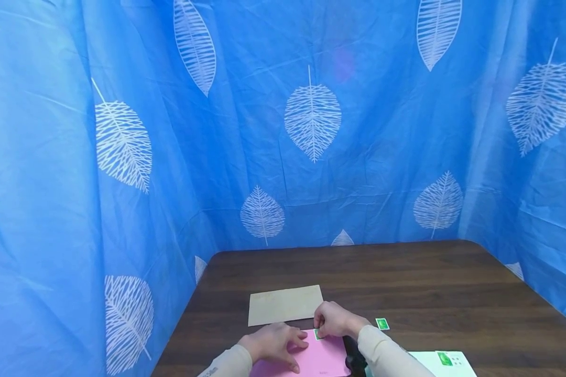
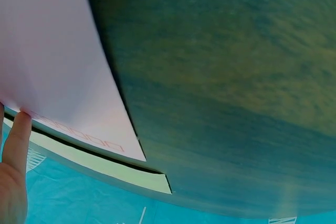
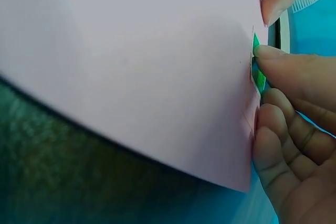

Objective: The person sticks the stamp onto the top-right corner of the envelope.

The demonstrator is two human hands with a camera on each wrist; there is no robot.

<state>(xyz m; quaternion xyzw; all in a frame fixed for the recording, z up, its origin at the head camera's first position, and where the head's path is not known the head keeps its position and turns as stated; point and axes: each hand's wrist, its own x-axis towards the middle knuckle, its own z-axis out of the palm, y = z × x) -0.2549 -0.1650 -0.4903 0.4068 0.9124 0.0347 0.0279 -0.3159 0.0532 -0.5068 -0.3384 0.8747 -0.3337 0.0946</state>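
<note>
A pink envelope [image 1: 327,356] lies on the table, with a row of red outlined boxes [image 2: 86,136] along one edge in the left wrist view. My left hand [image 1: 274,343] rests on it with fingers spread. Close to the envelope's far right corner, my right hand [image 1: 336,318] has its fingertips at a small green stamp [image 3: 257,69]. One fingertip lies on the stamp's face and the other fingers curl beside its edge, so part of the stamp is covered. In the left wrist view only a finger [image 2: 17,142] at the envelope's edge shows.
Behind the pink envelope lies a beige envelope [image 1: 285,305]. Another green stamp [image 1: 382,324] lies loose to the right. A pale envelope [image 1: 457,361] bearing a green stamp is at the front right, partly behind my sleeve. Blue leaf-print curtain [image 1: 377,157] surrounds the wooden table [image 1: 429,293].
</note>
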